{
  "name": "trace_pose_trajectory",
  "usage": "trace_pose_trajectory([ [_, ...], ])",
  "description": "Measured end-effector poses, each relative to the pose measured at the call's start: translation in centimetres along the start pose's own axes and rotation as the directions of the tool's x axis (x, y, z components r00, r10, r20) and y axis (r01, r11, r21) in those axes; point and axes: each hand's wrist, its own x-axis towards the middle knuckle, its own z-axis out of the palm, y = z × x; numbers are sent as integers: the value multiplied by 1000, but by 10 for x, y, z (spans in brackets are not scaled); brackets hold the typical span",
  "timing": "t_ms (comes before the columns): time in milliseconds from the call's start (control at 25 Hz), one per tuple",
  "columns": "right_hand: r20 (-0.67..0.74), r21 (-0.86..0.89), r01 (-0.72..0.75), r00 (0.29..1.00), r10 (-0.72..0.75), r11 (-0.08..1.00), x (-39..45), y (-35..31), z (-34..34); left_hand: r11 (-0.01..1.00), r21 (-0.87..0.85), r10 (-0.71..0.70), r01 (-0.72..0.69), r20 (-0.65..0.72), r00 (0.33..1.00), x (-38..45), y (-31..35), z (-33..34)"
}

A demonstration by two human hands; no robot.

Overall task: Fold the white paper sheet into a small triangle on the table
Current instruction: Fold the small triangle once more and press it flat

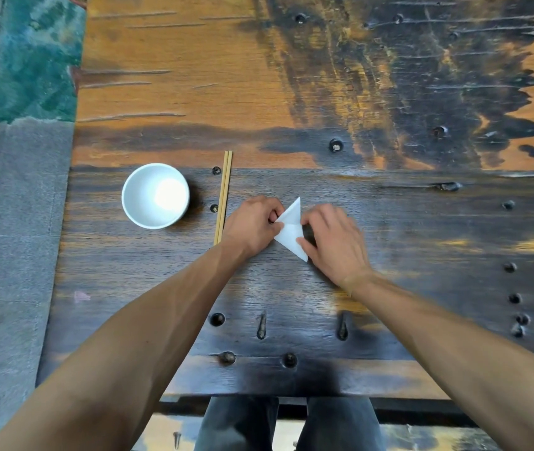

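Left fingers (275, 216): curled in at the left edge of the white paper sheet (290, 231), thumb and fingertips closed against that edge; they appear to pinch it, though the contact itself is partly hidden.
Right fingers (306, 221): bent down onto the right edge of the paper, thumb pressing near its lower point, fingertips near its middle; closed on the sheet rather than spread.
Left hand (252, 224): knuckles up, directly left of the paper and touching it.
Right hand (334, 242): back of the hand up, directly right of the paper and covering part of its right side.
Paper: already folded to a narrow, pointed white shape, one tip aimed away from the person, the other toward them; a crease runs across its middle. It lies between the two hands on the dark plank of the wooden table (422, 222).
Chopsticks (224, 196): a pale wooden pair lying side by side, left of the paper, just beyond the left hand, their near end beside the left wrist.
Bowl (155, 195): white, round, upright, left of the paper, beyond the chopsticks and apart from them.
Forearms: bare, both reaching in from the near table edge toward the paper.
Legs: dark trousers show below the near table edge, on the person's side of the paper.
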Motion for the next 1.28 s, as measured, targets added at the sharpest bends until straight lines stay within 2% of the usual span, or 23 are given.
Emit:
trace_pose_trajectory([
  [80,18,-107,193,981,-192,975,-16,4,5,1000,12,23,-23,-17,1000,-1,-1,1],
  [160,51,-161,291,957,-286,943,-25,10,9,991,93,100,-95,-50,994,-5,-1,1],
  [320,55,-176,361,932,-357,916,-32,21,9,876,344,392,-338,-102,914,-14,-1,3],
  [480,47,-198,392,919,-391,898,-40,30,8,755,463,555,-464,-76,828,-23,-5,6],
  [600,58,-199,403,915,-400,893,-45,33,9,722,471,586,-507,-27,810,-28,-12,5],
  [1280,42,-143,444,895,-443,884,-53,47,9,669,515,611,-536,31,791,-28,-16,4],
])
